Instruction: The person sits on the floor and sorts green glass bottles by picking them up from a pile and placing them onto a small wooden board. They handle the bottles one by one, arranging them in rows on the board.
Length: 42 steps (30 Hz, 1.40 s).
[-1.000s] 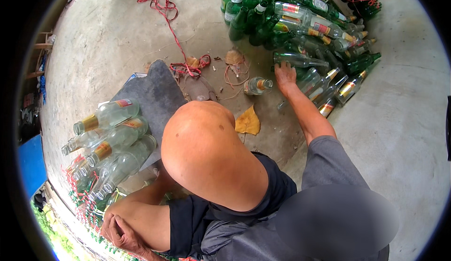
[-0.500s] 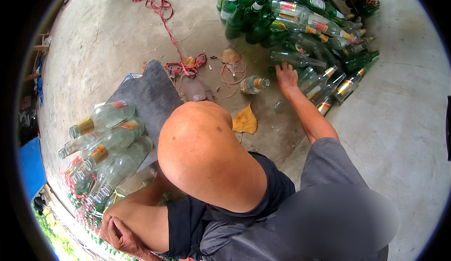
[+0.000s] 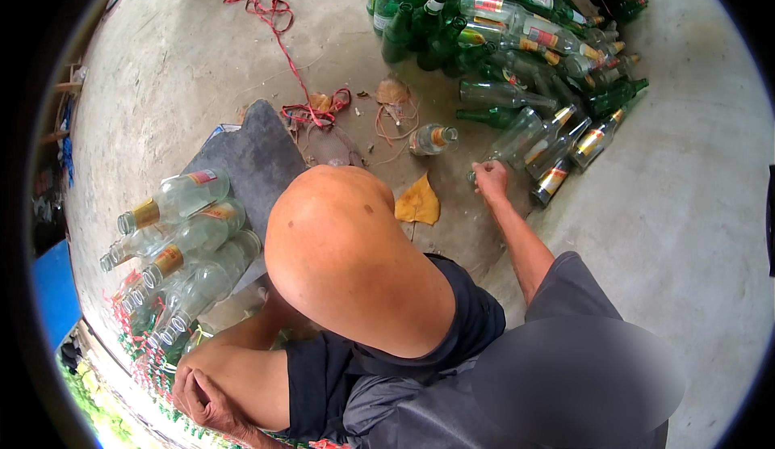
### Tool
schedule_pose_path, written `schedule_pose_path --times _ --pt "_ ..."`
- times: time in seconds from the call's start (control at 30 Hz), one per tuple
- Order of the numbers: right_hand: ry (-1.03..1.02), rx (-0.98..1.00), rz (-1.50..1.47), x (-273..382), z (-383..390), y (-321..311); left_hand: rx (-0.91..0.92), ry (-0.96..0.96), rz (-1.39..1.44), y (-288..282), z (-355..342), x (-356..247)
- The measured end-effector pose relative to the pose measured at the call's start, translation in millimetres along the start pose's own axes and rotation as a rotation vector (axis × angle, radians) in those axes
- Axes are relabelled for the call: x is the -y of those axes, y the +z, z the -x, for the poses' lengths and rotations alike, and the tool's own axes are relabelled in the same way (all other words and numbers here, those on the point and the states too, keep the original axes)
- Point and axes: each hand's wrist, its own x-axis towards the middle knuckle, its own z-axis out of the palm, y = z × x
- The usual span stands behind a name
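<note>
My right hand [image 3: 489, 179] is closed around the neck of a clear glass bottle [image 3: 520, 134], whose base points away from me toward the bottle pile. Just beyond it lie a green bottle [image 3: 488, 116] and another clear bottle [image 3: 504, 94]. Dark bottles with gold labels [image 3: 552, 183] lie to its right. My left hand [image 3: 207, 404] rests over my bent left knee, holding nothing, its fingers laid loosely on the skin. Left of my raised knee, several clear bottles [image 3: 190, 199] are stacked on their sides with their mouths toward the lower left.
Upright green bottles [image 3: 397, 33] stand at the pile's far left. A lone clear bottle [image 3: 433, 140] lies near a yellow leaf [image 3: 417, 199]. Red cord [image 3: 278, 41] trails over the concrete floor. A dark flat slab [image 3: 250, 146] lies beside the stacked bottles.
My right hand has drawn back toward me from among the bottles and now grips a clear bottle's neck. My left hand stays on the knee.
</note>
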Motion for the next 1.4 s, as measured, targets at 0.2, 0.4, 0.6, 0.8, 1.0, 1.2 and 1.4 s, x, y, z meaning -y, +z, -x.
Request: schedule_pose_path --times 0.2,0.4,0.6,0.8,1.0,1.2,1.4 --pt "0.179 -0.147 -0.186 -10 -12 17 -0.020 -0.047 -0.022 -2 -3 -20" --pt "0.283 -0.262 -0.163 -20 -8 26 -0.035 -0.144 0.013 -5 0 -31" --pt "0.185 -0.152 0.060 -68 -64 15 -0.026 -0.122 0.082 2 -4 -31" --pt "0.189 0.029 -0.309 -27 3 8 -0.050 -0.005 0.026 -9 4 -10" --pt "-0.001 -0.059 -0.256 -21 23 -44 -0.055 -0.031 0.077 5 0 -26" --pt "-0.119 -0.081 -0.178 -12 31 -73 -0.068 0.006 0.045 -8 3 -26" --pt "-0.177 -0.064 0.027 16 41 -128 -0.077 0.104 0.019 -2 4 -11"
